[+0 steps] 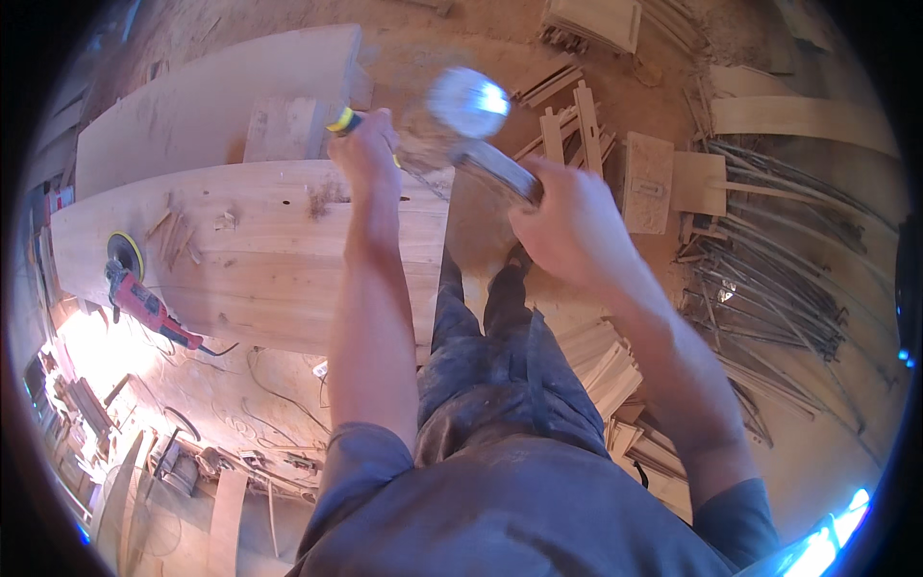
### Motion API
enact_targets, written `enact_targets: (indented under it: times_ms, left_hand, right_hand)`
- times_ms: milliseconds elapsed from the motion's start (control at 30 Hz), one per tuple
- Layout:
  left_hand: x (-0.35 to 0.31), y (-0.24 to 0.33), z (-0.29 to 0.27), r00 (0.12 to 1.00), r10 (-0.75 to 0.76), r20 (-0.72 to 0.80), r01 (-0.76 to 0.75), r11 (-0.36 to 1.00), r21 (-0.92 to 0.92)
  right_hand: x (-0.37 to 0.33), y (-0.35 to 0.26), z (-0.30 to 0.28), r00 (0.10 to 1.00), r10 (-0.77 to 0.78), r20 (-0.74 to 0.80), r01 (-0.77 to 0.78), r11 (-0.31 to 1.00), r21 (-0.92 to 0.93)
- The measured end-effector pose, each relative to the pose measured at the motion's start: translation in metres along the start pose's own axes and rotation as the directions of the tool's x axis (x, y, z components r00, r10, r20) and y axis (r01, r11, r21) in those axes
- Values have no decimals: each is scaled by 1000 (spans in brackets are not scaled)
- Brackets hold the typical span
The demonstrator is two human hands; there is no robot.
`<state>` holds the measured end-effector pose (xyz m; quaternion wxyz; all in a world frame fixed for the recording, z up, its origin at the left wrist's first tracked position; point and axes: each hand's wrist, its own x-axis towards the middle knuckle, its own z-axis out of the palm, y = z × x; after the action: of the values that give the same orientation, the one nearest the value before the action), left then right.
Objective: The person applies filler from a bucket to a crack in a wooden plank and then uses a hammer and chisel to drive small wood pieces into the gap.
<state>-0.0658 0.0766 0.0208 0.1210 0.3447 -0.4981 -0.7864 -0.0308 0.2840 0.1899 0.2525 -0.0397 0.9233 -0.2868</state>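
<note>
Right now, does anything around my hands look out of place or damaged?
Loose wood scraps lie on the pale wooden panel near the red power tool, so that part looks untidy. A dark patch near your left hand also stands out against the pale wood; I can't tell whether it's damage or dirt.

A broad top (288, 274) of pale wooden planks is marked by dark knots. On it, toward the left end, a red-and-black power tool (159, 310) with a round disc is laid on its side, and short wood slivers (173, 236) are scattered near it. The brown, dusty floor (481, 43) is covered in places by stacked boards (596, 21) and loose wooden lengths (587, 115).
</note>
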Motion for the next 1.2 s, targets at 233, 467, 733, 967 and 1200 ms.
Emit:
enact_targets:
  times_ms: [233, 467, 733, 967, 1200]
  left_hand:
    - [8, 1, 12, 900, -1, -436, -41, 995, -86]
    - [-9, 28, -7, 890, -185, 417, 371, 825, -426]
    - [-25, 22, -22, 989, 136, 54, -127, 981, -144]
    - [-23, 5, -16, 984, 165, 63, -153, 975, -163]
    - [-38, 5, -5, 981, 183, 64, -172, 975, -140]
  right_hand:
    - [-69, 87, 54, 889, 443, 119, -457, 840, 293]
    - [-123, 148, 70, 800, 568, 194, -594, 701, 396]
    - [-133, 146, 57, 755, 614, 230, -637, 605, 477]
    - [-122, 129, 44, 758, 610, 229, -641, 635, 431]
    - [-120, 120, 38, 806, 562, 187, -582, 694, 424]
